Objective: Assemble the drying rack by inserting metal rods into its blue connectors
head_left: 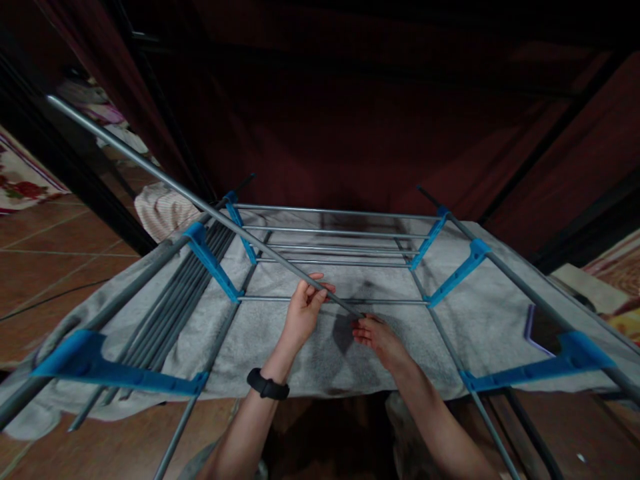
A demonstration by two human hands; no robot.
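A long grey metal rod (200, 202) slants across the view from the upper left down to the middle. My left hand (306, 303) pinches it between thumb and fingers, a short way from its near end. At that lower end, my right hand (376, 337) has its fingers closed on the tip. Beneath both hands lies a rack frame of grey tubes with blue plastic brackets (214, 265). Several thin crossbars (335, 233) span the far part of the frame. A black band (268, 385) is on my left wrist.
A bundle of loose grey rods (185, 300) lies at the left on the grey cloth (320, 353) that covers the surface. A phone-like dark object (544, 331) rests at the right. Dark red curtains (330, 140) hang behind. Tiled floor (60, 260) shows at the left.
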